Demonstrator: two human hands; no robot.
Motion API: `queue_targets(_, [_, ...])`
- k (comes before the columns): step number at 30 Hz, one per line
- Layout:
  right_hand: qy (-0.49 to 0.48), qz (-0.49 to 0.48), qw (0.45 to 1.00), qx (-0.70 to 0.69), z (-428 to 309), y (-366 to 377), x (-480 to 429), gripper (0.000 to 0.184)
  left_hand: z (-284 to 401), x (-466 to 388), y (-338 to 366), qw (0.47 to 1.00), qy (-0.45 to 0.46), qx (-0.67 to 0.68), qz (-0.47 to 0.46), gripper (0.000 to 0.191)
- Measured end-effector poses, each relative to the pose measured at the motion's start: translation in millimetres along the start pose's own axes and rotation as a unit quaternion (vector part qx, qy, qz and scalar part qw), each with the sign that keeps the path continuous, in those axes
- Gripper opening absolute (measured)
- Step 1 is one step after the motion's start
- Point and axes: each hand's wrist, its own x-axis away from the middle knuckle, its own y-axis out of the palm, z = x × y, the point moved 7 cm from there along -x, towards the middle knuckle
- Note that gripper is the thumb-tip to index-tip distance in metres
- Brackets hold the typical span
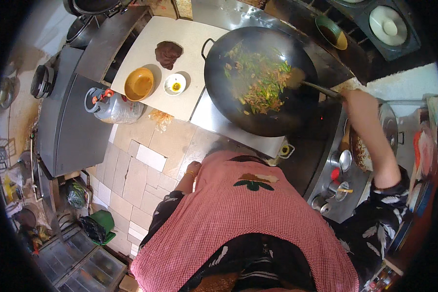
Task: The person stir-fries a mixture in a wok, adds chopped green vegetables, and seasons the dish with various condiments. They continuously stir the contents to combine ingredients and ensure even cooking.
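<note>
My right hand grips the handle of a wok spatula on the right. The spatula's broad blade lies against chopped green vegetables mixed with browned bits, blurred by steam. They sit in a large black wok with a loop handle on its left. My left hand hangs low beside the checked red apron, away from the wok. Its fingers are partly hidden, so I cannot tell whether they hold anything.
Left of the wok, a pale counter bears a brown bowl, a white bowl with yellow liquid, and a dark brown cloth. A gas cylinder stands nearby. Small metal pots line the right side.
</note>
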Motion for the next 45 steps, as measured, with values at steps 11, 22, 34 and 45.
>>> queue_targets(11, [-0.118,0.103,0.982,-0.105,-5.6,-2.6,-31.4,0.036,4.9,1.8,-8.8,1.000,0.000,0.017,-0.016,0.036])
queue_targets(22, [0.009,-0.247,0.930,-0.270,33.8,-43.1,-2.5,0.024,-23.3,8.8,16.7,0.995,0.043,-0.083,-0.043,0.041])
queue_targets(34, [0.141,-0.264,0.839,-0.455,84.0,-9.2,-42.1,0.021,-3.2,-0.3,-6.3,0.980,-0.038,0.195,0.020,0.034])
queue_targets(45, [0.023,-0.344,0.805,-0.482,19.3,-3.6,-18.7,0.024,-24.7,15.3,14.8,0.990,-0.036,-0.109,-0.087,0.045])
